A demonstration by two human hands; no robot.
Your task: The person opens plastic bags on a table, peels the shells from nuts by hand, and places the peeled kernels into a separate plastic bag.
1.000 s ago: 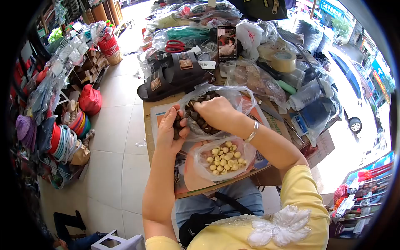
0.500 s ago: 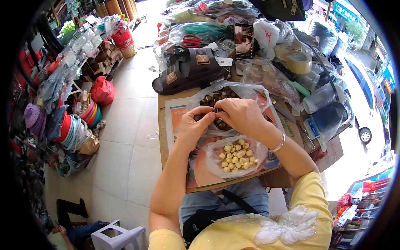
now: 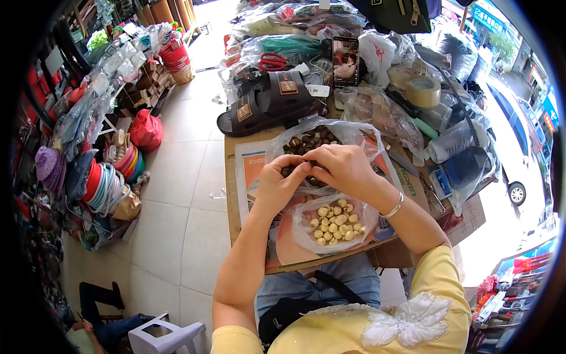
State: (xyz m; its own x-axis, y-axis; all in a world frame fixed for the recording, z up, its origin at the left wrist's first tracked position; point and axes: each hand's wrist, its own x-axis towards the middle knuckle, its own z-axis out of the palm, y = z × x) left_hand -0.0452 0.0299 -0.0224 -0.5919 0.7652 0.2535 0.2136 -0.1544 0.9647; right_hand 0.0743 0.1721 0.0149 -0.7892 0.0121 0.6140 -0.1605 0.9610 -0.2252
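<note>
Above an open clear plastic bag (image 3: 370, 131), my left hand (image 3: 282, 180) and my right hand (image 3: 342, 168) meet with thumbs and fingertips pinched together. Between them is a small dark brown nut (image 3: 311, 163), mostly covered by the fingers. More dark brown, chestnut-like nuts (image 3: 309, 139) lie in the bag behind and under my hands. Closer to me, a second plastic bag (image 3: 302, 227) sits open, holding several pale cream peeled kernels (image 3: 336, 221). Both bags rest on a printed sheet (image 3: 282, 251) on the table.
Black sandals (image 3: 268, 100), red-handled scissors (image 3: 272, 61), a phone (image 3: 345, 62) and a tape roll (image 3: 423, 91) lie beyond the bags. A knife (image 3: 403, 161) is at the right. Bagged goods crowd the back. A plastic stool (image 3: 166, 336) and a seated person's legs (image 3: 103, 304) are lower left.
My fingertips have shifted slightly down and right, still pinched together over the bag. More of the dark nuts show behind them. The pale kernels look the same.
</note>
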